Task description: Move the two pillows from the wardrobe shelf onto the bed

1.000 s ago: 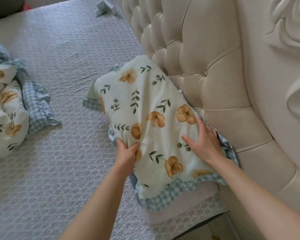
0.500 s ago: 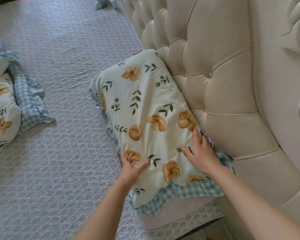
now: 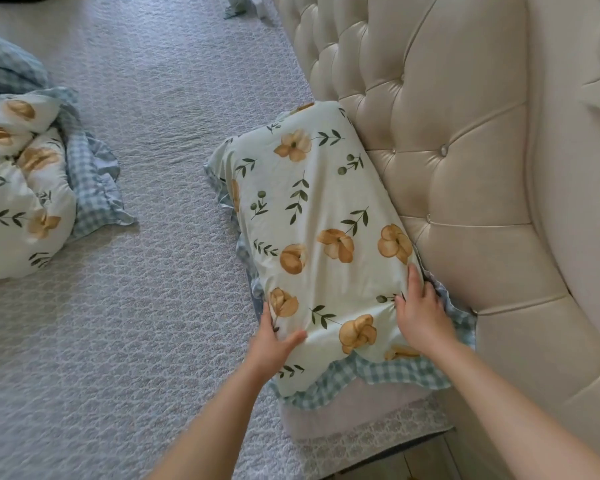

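A floral pillow (image 3: 312, 230) with a blue checked frill lies flat on the bed (image 3: 153, 133), its long side against the tufted headboard (image 3: 447, 150). My left hand (image 3: 274, 341) grips the pillow's near left corner, thumb on top. My right hand (image 3: 420, 306) presses on its near right edge beside the headboard, fingers spread. At the left edge of the bed lies a bundle of matching floral and checked bedding (image 3: 25, 181), apart from both hands; I cannot tell whether it holds a second pillow.
The bed wears a grey quilted cover. The cream headboard rises along the right. A strip of floor (image 3: 413, 465) shows below the bed's near corner. A small piece of pale cloth (image 3: 243, 5) lies at the far end near the headboard.
The pillow went from tilted up to lying flat, and slid snug against the headboard. Both hands stayed on its near end.
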